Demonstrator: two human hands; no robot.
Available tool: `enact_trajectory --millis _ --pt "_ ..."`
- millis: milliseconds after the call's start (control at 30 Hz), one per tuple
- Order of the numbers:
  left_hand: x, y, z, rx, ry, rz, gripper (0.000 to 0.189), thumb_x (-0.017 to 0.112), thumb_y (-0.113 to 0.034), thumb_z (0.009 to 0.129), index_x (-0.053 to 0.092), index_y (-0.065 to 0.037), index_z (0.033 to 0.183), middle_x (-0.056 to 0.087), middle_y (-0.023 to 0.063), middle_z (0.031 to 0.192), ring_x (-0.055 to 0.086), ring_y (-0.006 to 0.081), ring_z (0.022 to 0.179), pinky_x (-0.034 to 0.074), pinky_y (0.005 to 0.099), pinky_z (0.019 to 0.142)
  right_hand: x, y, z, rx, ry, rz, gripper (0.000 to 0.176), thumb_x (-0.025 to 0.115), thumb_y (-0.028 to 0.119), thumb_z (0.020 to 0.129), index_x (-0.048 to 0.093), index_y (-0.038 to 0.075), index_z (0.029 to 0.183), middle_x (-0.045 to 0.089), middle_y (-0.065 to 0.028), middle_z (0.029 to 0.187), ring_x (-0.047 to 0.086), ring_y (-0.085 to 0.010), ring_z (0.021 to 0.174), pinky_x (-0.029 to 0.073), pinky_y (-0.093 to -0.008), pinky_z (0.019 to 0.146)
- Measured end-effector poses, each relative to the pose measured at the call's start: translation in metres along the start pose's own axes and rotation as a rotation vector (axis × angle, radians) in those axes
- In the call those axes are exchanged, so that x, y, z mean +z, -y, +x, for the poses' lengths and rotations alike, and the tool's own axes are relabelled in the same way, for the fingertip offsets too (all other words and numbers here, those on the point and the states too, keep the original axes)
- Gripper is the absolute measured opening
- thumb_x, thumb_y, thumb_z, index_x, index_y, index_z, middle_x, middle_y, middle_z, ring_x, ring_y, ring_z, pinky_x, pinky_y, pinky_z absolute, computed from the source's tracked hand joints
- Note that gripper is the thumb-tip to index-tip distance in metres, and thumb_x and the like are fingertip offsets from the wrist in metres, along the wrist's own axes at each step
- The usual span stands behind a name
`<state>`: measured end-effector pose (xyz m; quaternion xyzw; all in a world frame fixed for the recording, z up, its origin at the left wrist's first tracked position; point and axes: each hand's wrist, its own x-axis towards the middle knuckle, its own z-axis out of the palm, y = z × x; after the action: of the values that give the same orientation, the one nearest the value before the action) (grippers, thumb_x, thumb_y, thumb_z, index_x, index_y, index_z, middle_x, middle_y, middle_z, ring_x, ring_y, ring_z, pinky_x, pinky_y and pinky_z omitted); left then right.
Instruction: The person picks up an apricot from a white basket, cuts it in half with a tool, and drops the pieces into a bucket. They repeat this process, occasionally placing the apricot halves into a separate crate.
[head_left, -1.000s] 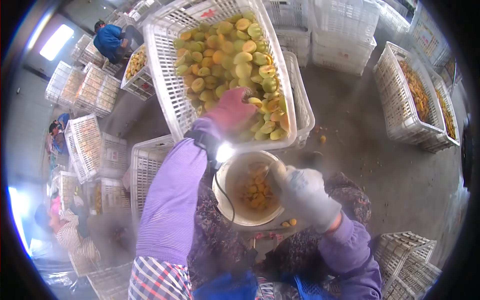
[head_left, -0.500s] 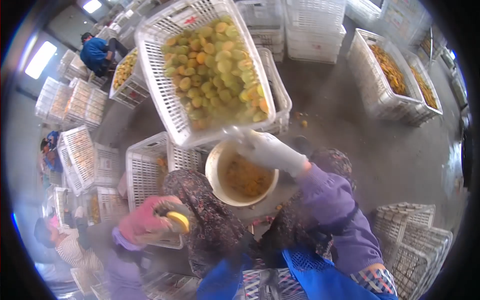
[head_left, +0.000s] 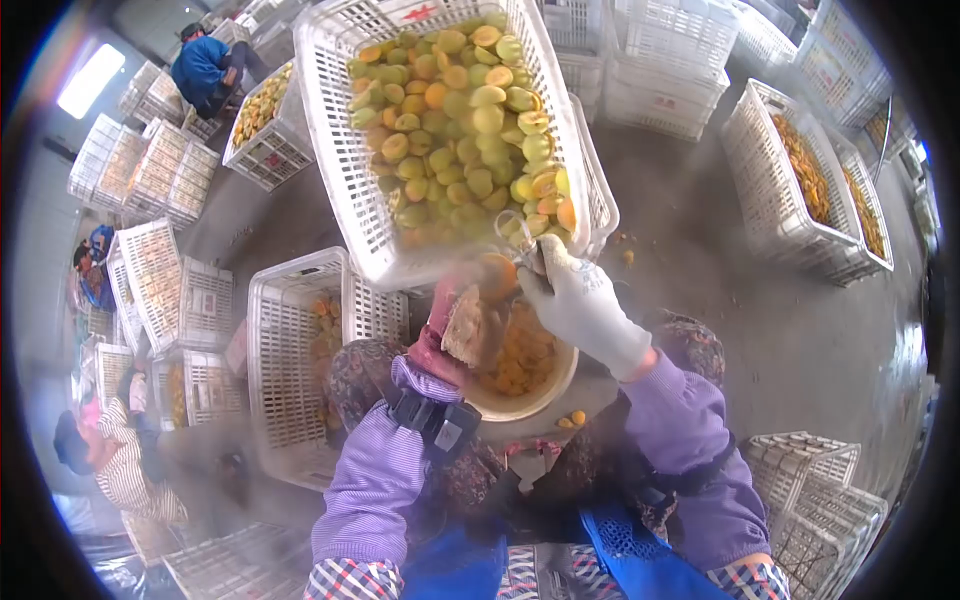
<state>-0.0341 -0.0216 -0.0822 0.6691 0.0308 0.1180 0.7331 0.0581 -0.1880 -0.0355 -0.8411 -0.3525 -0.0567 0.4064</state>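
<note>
My left hand (head_left: pixel 462 325), in a pink and tan glove, is closed on an orange fruit (head_left: pixel 497 277) over the bucket. My right hand (head_left: pixel 583 300), in a white glove, grips a small tool with a looped metal end (head_left: pixel 513 232), just right of the fruit. Below both hands stands a round pale bucket (head_left: pixel 567 378) with orange pieces (head_left: pixel 525 350) inside. Beyond them a tilted white crate (head_left: pixel 335 150) holds many green and orange fruits (head_left: pixel 470 130).
Left of my knees stands a white crate (head_left: pixel 268 360) with some orange fruit. Filled crates (head_left: pixel 765 190) stand at the right, and stacked crates (head_left: pixel 815 500) at lower right. One person (head_left: pixel 205 70) sits at upper left, another (head_left: pixel 125 455) at lower left.
My left hand has moved from the left crate to above the bucket, and the yellow piece at its fingers is gone; it now holds an orange fruit. My right hand has shifted slightly right.
</note>
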Motion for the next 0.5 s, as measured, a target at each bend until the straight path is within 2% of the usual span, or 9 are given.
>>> enact_trajectory --millis 33,100,133,167,200,267,300,400,500 --pt "0.003 -0.009 0.006 -0.091 -0.05 -0.308 0.041 0.058 0.004 0.083 0.048 -0.002 0.122 0.058 0.0106 0.112 0.058 0.0194 0.102 0.05 0.03 0.087 -0.002 0.004 0.0 0.01 0.036 0.0 0.021 0.061 0.019 0.087 0.051 0.004 0.098 0.061 -0.0132 0.062 0.063 -0.0331 0.058 0.05 -0.0433 0.052" --pt "-0.005 -0.004 0.026 -0.024 0.004 0.055 0.043 0.054 0.006 0.084 0.047 -0.003 0.125 0.058 0.0117 0.115 0.057 0.0178 0.106 0.05 0.0287 0.088 0.003 0.01 -0.005 -0.023 0.117 -0.009 0.021 0.06 0.02 0.087 0.051 0.004 0.098 0.062 -0.014 0.073 0.064 -0.0322 0.068 0.051 -0.0419 0.059" --pt "-0.005 -0.007 0.025 0.1 -0.037 0.259 0.042 0.052 0.001 0.085 0.049 -0.004 0.127 0.059 0.0136 0.118 0.056 0.0214 0.11 0.046 0.0331 0.098 0.003 0.016 -0.007 -0.012 0.175 -0.015 0.021 0.059 0.02 0.088 0.051 0.003 0.098 0.062 -0.0146 0.077 0.065 -0.0321 0.072 0.052 -0.0418 0.062" --pt "-0.006 -0.015 0.022 0.131 0.012 0.608 0.041 0.053 -0.002 0.085 0.051 -0.004 0.126 0.059 0.0137 0.119 0.055 0.0234 0.111 0.043 0.035 0.1 0.0 0.021 -0.006 0.003 0.233 -0.023 0.022 0.059 0.021 0.088 0.051 0.003 0.097 0.063 -0.0151 0.081 0.065 -0.0319 0.075 0.052 -0.0416 0.064" --pt "-0.006 -0.024 0.018 0.159 0.063 0.954 0.041 0.054 -0.005 0.085 0.052 -0.004 0.126 0.059 0.0138 0.12 0.055 0.0254 0.112 0.041 0.037 0.103 -0.004 0.027 -0.002 0.069 0.364 -0.028 0.027 0.059 0.021 0.087 0.053 0.001 0.104 0.064 -0.0159 0.093 0.065 -0.0309 0.089 0.052 -0.0403 0.073" --pt "-0.011 -0.017 0.015 0.233 0.067 1.258 0.037 0.057 -0.011 0.084 0.054 -0.001 0.119 0.06 0.0154 0.114 0.056 0.0296 0.105 0.041 0.041 0.099 0.009 0.021 -0.008 0.038 0.339 -0.114 0.033 0.059 0.019 0.085 0.052 0.0 0.111 0.064 -0.016 0.097 0.064 -0.0303 0.095 0.052 -0.039 0.077" --pt "-0.015 0.0 0.016 0.288 0.017 1.218 0.035 0.06 -0.014 0.082 0.054 0.001 0.113 0.06 0.017 0.108 0.058 0.0319 0.097 0.043 0.043 0.092 0.014 0.019 -0.009 0.021 0.323 -0.156 0.037 0.06 0.019 0.084 0.052 -0.001 0.115 0.065 -0.0161 0.1 0.063 -0.0301 0.098 0.052 -0.0384 0.079" --pt "-0.023 0.007 0.017 0.46 -0.064 1.324 0.032 0.062 -0.016 0.079 0.056 0.006 0.103 0.059 0.0205 0.101 0.059 0.0351 0.088 0.045 0.0482 0.084 0.015 0.026 -0.005 0.068 0.371 -0.141 0.046 0.06 0.015 0.081 0.05 -0.002 0.123 0.065 -0.0158 0.103 0.062 -0.0293 0.102 0.051 -0.0371 0.084" --pt "-0.015 -0.017 0.008 0.312 -0.088 1.231 0.037 0.058 -0.013 0.084 0.054 0.004 0.116 0.054 0.0179 0.119 0.052 0.0314 0.108 0.038 0.0459 0.099 0.018 0.03 -0.002 0.074 0.364 -0.123 0.048 0.059 0.011 0.078 0.051 -0.004 0.122 0.065 -0.017 0.102 0.062 -0.0291 0.104 0.05 -0.0371 0.087"
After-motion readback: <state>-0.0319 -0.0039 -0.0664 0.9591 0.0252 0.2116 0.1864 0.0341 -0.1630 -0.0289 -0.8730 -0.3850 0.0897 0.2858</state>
